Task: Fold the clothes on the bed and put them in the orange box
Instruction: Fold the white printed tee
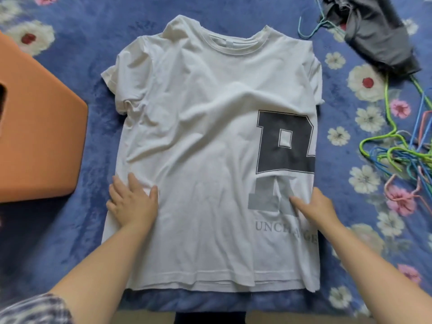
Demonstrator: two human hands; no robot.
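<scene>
A white T-shirt (198,141) with a dark letter print on its right side lies spread flat on the blue flowered bedspread, collar away from me. My left hand (132,202) rests flat on the shirt's left edge with fingers straight. My right hand (314,206) presses flat on the shirt's right side, over the grey print. The orange box (37,136) stands at the left edge of the view, beside the shirt. A dark grey garment (371,31) lies crumpled at the far right corner.
A tangle of coloured wire hangers (402,155) lies on the bedspread to the right of the shirt, and one blue hanger (311,29) sits beside the grey garment. The bed's near edge runs along the bottom of the view.
</scene>
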